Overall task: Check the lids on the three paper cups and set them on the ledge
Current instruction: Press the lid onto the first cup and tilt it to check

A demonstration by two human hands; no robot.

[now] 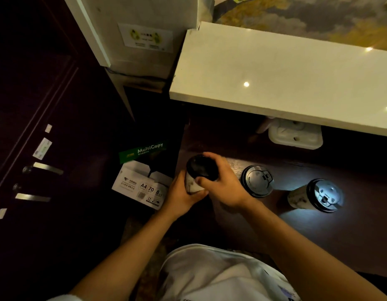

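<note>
Three paper cups with black lids are on the dark desk below a white ledge (275, 79). The left cup (193, 182) is held by both hands: my left hand (180, 197) wraps its paper body from below, and my right hand (223, 183) grips the rim of its black lid (201, 167) from the right. The middle cup (256, 180) stands upright just right of my right hand. The right cup (316, 195) stands further right, lit by a bluish light.
A white moulded tray (295, 135) sits under the ledge's overhang. A MultiCopy A4 paper box (142, 177) stands on the floor left of the desk. Dark cabinet doors with metal handles (48, 168) fill the left side.
</note>
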